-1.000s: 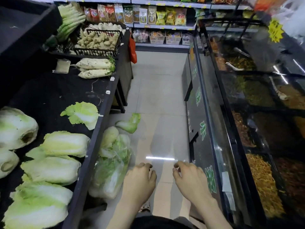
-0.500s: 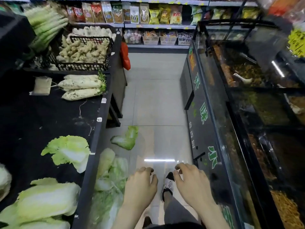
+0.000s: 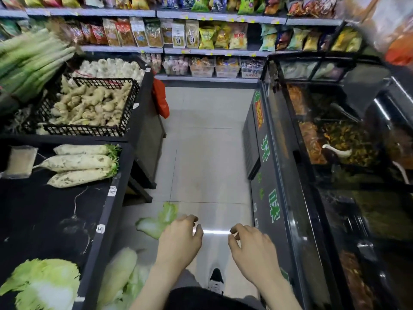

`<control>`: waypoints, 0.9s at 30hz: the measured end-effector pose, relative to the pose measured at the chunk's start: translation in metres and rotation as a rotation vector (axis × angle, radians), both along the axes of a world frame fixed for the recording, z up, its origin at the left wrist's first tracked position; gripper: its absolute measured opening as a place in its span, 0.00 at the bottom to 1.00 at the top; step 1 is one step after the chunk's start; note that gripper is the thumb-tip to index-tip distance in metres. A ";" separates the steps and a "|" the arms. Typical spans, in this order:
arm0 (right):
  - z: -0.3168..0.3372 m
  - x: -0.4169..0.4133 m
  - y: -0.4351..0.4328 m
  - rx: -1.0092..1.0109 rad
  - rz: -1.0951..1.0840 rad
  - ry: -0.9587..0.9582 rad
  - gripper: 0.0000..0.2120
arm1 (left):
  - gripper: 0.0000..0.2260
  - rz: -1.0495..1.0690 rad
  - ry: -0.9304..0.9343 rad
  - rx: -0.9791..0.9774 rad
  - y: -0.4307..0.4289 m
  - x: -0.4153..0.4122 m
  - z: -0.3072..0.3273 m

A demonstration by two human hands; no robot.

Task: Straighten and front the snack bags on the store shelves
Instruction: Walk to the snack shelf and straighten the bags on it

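Rows of snack bags [image 3: 207, 36] stand on the store shelves [image 3: 201, 51] at the far end of the aisle, well beyond arm's reach. A higher shelf [image 3: 156, 12] carries more bags along the top edge of the view. My left hand [image 3: 180, 242] and my right hand [image 3: 250, 248] hang low over the tiled floor, palms down, fingers loosely curled and apart, holding nothing. Both hands are far from the shelves.
A black produce stand [image 3: 107, 198] on the left holds cabbages [image 3: 44, 285], daikon radishes [image 3: 80, 164] and a black crate of ginger [image 3: 89, 106]. A glass-topped pickle counter [image 3: 290, 175] lines the right. A cabbage leaf [image 3: 156, 222] lies on the floor. A red bag [image 3: 161, 101] hangs from the stand.
I have walked forward along the aisle; the snack shelves are closer and larger, and the cabbages have slid back past me. Both hands stay low and hold nothing.
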State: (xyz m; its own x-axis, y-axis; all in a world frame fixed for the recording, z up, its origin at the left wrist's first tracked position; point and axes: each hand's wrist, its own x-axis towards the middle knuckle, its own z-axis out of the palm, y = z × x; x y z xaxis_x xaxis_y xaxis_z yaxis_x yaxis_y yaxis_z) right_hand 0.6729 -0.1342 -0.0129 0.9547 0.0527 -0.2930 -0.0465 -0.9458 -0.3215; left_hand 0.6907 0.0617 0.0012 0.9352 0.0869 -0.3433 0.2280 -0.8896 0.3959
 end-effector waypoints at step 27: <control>-0.002 0.485 0.082 -0.027 -0.046 0.024 0.12 | 0.17 0.009 0.032 -0.067 0.078 0.473 -0.010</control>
